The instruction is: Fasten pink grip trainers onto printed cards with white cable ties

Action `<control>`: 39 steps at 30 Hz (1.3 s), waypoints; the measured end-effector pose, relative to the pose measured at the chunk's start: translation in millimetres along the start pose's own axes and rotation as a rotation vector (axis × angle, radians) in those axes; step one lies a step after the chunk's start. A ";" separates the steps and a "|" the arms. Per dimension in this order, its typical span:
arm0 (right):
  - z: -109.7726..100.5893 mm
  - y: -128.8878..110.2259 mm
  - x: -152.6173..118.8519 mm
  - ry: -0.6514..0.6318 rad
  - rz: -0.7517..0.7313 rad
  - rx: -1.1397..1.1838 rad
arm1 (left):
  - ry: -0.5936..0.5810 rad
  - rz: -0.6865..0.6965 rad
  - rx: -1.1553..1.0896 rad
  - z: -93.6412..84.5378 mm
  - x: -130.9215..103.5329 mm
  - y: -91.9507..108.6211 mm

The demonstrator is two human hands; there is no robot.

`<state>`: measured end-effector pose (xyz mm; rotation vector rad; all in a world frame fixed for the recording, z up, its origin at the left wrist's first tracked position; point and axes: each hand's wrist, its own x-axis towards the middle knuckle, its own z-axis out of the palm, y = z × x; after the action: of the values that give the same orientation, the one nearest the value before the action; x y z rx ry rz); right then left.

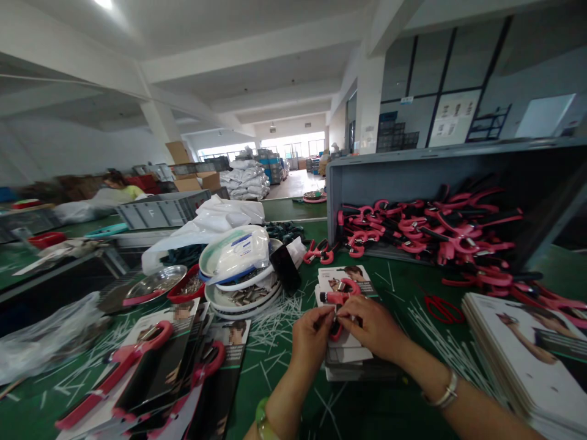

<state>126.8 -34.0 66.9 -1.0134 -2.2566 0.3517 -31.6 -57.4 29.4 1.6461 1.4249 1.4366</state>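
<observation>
Pink-handled tool seen on card stack, by fingertips. Left hand and right hand drawn nearly closed; item pinched, if any, cannot be made out. Grey crate placed beyond.

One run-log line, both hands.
left hand: pinched at pink tool | right hand: pinched beside left | anything held: unclear | beneath: card stack

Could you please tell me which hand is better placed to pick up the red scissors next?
Probably the right hand: the red scissors lie to its right, and the left hand is farther from them. Both hands are at the pink clamp, though.
</observation>
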 end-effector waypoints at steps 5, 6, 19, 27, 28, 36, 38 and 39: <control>0.6 3.8 1.5 0.068 0.049 0.106 | -0.028 0.061 0.061 -0.1 0.3 0.7; 2.2 4.7 1.3 0.081 0.038 0.116 | -0.029 0.069 0.082 0.1 0.4 0.8; 1.1 2.6 8.5 0.078 -0.098 0.194 | -0.149 0.053 0.008 -1.3 1.7 9.4; 19.5 -0.6 5.4 0.328 0.001 0.364 | -0.033 -0.012 0.082 -6.8 -0.3 4.3; 19.3 0.5 6.1 0.297 -0.012 0.355 | -0.038 0.006 0.074 -7.8 -0.4 3.4; 14.1 4.3 9.2 0.192 -0.095 0.255 | -0.061 0.029 -0.016 -2.2 5.4 5.5; 15.9 4.0 6.8 0.245 -0.077 0.221 | -0.074 0.082 0.020 -2.0 7.0 8.0; 16.9 4.1 5.3 0.276 -0.066 0.206 | -0.083 0.092 0.043 -2.8 7.3 9.3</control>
<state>115.7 -27.1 54.5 -0.8240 -1.9568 0.3813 -31.7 -54.2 41.1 1.7974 1.3592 1.3789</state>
